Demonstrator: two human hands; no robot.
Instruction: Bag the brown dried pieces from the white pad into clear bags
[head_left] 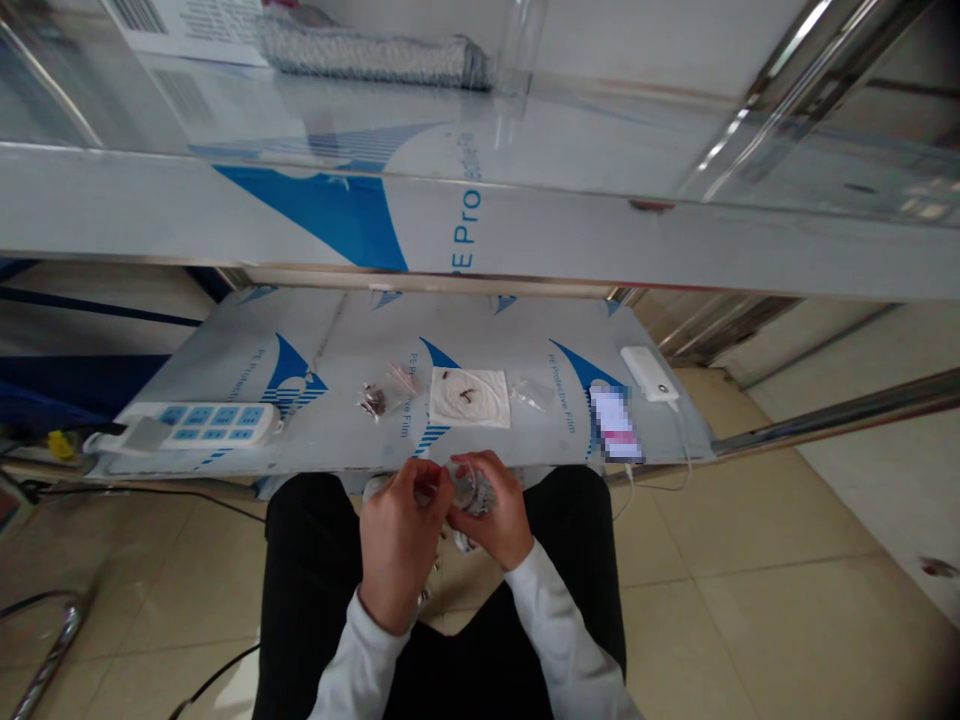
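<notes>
Both hands are raised between the knees, just in front of the near edge of a film-covered lower shelf (360, 320). The right hand (499, 510) curls its thumb and fingers around a clear plastic object (476, 492); whether that is a bag or a cup cannot be told. The left hand (405, 520) has its thumb and fingertips drawn together at the left side of the same object, but what they pinch, if anything, is hidden. On the shelf beyond the hands lies a white sheet (491, 412) with a few small dark pieces (466, 396) on it. Left of the sheet sits a small clear bag (401, 381) with dark screw-like parts (372, 401) at its left end; right of it lies another clear bag (531, 394). Farther right are a phone (616, 423) and a white power bank (649, 374) with a white cable (686, 440). A power strip (221, 424) lies at the far left. Above, a grey knitted cloth (375, 60) rests on the upper shelf (570, 140).
</notes>
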